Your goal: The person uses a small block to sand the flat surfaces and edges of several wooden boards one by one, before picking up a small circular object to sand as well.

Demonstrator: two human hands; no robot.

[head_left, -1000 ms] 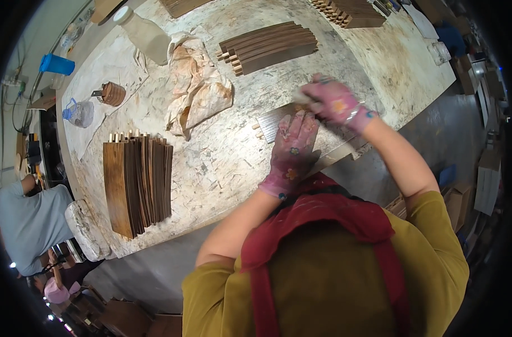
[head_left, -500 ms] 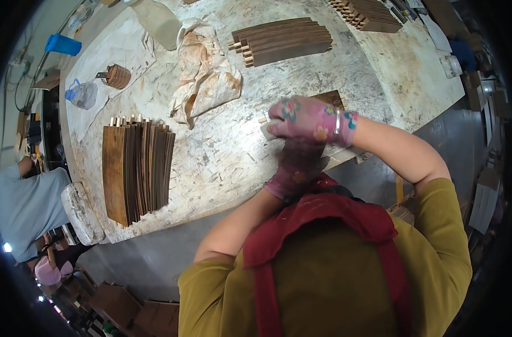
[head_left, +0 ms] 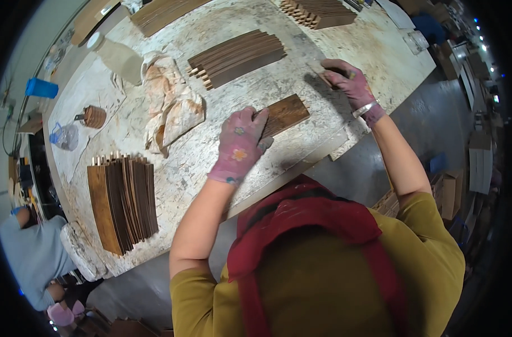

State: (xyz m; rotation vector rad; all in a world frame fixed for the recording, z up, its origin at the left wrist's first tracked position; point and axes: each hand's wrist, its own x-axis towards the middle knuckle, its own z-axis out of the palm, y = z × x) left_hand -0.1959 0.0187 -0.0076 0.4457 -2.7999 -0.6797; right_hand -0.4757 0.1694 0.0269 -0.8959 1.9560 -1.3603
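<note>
On the table (head_left: 188, 154), three pegged stacks (head_left: 116, 205) are set: near left, far centre, far right. One bottle (head_left: 116, 59) is stood far left, contents unclear. One board (head_left: 288, 115), mid-table, is angled near-left to far-right, pegs pointed far right; its left end is gripped by the left hand (head_left: 238, 140). Something small, indistinct, is pinched by the right hand (head_left: 354, 90).

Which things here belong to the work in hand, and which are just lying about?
Apparently in the work:
pegged wooden panel, held at one end by the left hand
something small, too unclear to name, at the right hand's fingertips
bundle of similar pegged panels, at left

Apparently just lying about:
crumpled stained cloth
white-capped bottle
blue plastic container
</note>
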